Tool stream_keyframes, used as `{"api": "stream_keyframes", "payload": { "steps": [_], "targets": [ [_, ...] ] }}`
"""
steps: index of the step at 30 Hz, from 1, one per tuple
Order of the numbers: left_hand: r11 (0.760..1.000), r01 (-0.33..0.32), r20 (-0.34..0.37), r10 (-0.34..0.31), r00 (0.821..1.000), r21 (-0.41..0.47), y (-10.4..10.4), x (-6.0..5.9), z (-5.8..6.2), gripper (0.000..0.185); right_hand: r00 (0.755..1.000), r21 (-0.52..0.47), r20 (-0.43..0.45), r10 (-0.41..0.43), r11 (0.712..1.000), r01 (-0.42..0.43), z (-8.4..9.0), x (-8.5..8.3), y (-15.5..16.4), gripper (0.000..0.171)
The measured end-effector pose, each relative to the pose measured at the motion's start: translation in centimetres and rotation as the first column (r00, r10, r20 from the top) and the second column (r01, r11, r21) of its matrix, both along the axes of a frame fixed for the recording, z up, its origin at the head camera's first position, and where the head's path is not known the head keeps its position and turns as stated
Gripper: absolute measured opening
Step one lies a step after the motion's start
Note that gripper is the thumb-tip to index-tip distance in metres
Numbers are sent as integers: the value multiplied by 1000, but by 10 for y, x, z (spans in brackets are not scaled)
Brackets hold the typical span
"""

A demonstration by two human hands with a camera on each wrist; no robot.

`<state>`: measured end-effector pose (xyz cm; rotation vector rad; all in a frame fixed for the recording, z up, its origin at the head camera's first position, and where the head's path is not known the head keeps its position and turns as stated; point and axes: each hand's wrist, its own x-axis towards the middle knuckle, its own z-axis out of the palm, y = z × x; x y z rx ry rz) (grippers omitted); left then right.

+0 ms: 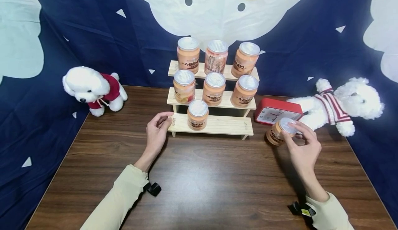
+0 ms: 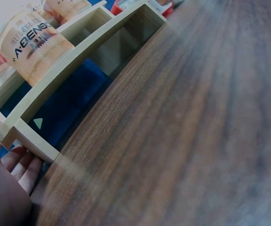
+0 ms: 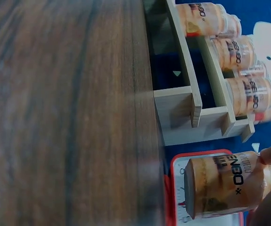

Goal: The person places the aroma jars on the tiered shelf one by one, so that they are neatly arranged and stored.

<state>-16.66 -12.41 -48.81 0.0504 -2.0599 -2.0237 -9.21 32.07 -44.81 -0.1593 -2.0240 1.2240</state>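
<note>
A three-step wooden rack stands mid-table, holding several orange jars with clear ribbed lids. On its lowest step is a single jar, left of the middle. My left hand touches the left end of that step, thumb on top and fingers beside the end in the left wrist view. To the right of the rack, my right hand grips another jar by its lid end, thumb and fingers on either side. This jar is slightly tilted, in front of the red clock. Its label shows in the right wrist view.
A red alarm clock stands right of the rack. Behind it lies a white plush toy in a striped sweater. At the left sits a white plush dog in red. A dark blue patterned cloth hangs behind the brown table.
</note>
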Motion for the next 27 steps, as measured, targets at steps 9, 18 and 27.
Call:
{"api": "stream_keyframes", "payload": {
  "steps": [9,18,27],
  "targets": [
    [1000,-6,6,6,1000,2,0,0,-1,21,990,-52,-121,79,995,-86,15,4,-16,33],
    [1000,-10,4,10,1000,-1,1,0,0,21,968,-55,-190,167,982,-180,29,11,-35,34],
    [1000,-8,3,8,1000,11,0,0,-1,21,951,-32,-209,229,970,-240,38,9,-53,35]
  ]
}}
